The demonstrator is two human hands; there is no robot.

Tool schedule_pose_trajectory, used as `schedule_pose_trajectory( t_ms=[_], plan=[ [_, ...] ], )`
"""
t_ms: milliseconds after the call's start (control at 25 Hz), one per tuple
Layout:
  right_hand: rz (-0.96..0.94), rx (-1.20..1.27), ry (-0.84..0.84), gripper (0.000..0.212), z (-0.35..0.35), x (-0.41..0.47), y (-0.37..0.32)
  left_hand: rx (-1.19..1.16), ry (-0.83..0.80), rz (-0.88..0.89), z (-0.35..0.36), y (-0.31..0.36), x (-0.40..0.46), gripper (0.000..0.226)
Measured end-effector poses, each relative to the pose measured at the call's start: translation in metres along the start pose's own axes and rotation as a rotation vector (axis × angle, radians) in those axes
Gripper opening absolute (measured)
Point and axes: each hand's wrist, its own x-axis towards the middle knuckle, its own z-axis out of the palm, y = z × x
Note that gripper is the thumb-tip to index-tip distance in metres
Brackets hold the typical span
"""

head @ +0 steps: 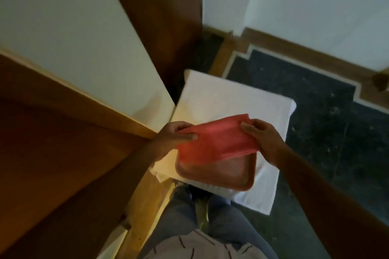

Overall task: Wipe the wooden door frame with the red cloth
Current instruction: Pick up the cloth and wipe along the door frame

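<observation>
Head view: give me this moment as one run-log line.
hands: left and right stretch red cloth | below: brown tray on white towel | door frame: not touched | wiping: not begun

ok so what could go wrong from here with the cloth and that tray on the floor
1. The red cloth is stretched between the left hand and right hand, away from the wooden door frame; if it stays spread rather than bunched, wiping pressure may be weak.
2. The brown tray and white towel lie right by the feet; stepping toward the frame could mean tripping or slipping.
3. The light is dim, so missed spots may go unseen.
</observation>
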Motion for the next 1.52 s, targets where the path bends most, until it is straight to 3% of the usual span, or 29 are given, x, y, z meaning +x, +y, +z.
schedule_pose_trajectory(
  t_ms=[80,240,360,520,640,720,800,880,960,1040,1160,1320,1400,1520],
  plan=[
    [-0.066,0.082,-0.114,0.048,0.026,-0.015,-0.045,-0.224,0.206,0.070,-0.009,0.027,-0.049,0.037],
    [-0.406,-0.110,-0.187,0.040,0.099,-0.036,-0.133,-0.441,0.695,0.350,-0.029,0.078,-0.146,0.021],
    [-0.750,-0.099,-0.175,0.028,0.158,-0.071,-0.204,-0.398,0.924,0.573,-0.063,0.111,-0.231,0.022],
    [-1.162,-0.199,0.067,0.025,0.227,-0.128,-0.281,-0.249,1.071,0.761,-0.092,0.138,-0.308,0.024],
    [-1.324,-0.041,0.111,0.020,0.282,-0.163,-0.318,-0.132,1.191,0.853,-0.116,0.153,-0.334,0.020],
    [-1.372,0.105,0.129,0.030,0.318,-0.182,-0.330,-0.027,1.281,0.919,-0.133,0.164,-0.350,0.018],
    [-1.452,0.114,0.097,0.055,0.351,-0.194,-0.326,0.176,1.317,0.913,-0.141,0.168,-0.359,0.022],
    [-1.479,-0.082,0.048,0.081,0.383,-0.198,-0.316,0.454,1.307,0.852,-0.147,0.170,-0.361,0.026],
    [-1.466,-0.304,0.212,0.090,0.404,-0.193,-0.321,0.852,1.460,0.829,-0.159,0.167,-0.360,0.038],
    [-1.548,-0.426,0.446,0.088,0.409,-0.196,-0.356,1.168,1.715,0.859,-0.179,0.164,-0.359,0.049],
    [-1.865,-0.496,0.768,0.080,0.401,-0.220,-0.443,1.318,1.992,0.687,-0.202,0.171,-0.350,0.065],
    [-2.054,-0.331,0.928,0.063,0.403,-0.239,-0.519,1.586,2.225,0.391,-0.219,0.170,-0.324,0.076],
    [-2.086,-0.305,0.946,0.061,0.406,-0.219,-0.504,1.597,2.283,0.389,-0.225,0.169,-0.321,0.077],
    [-2.054,-0.516,0.853,0.062,0.401,-0.152,-0.409,1.624,2.355,0.397,-0.227,0.166,-0.319,0.078]
  ],
)
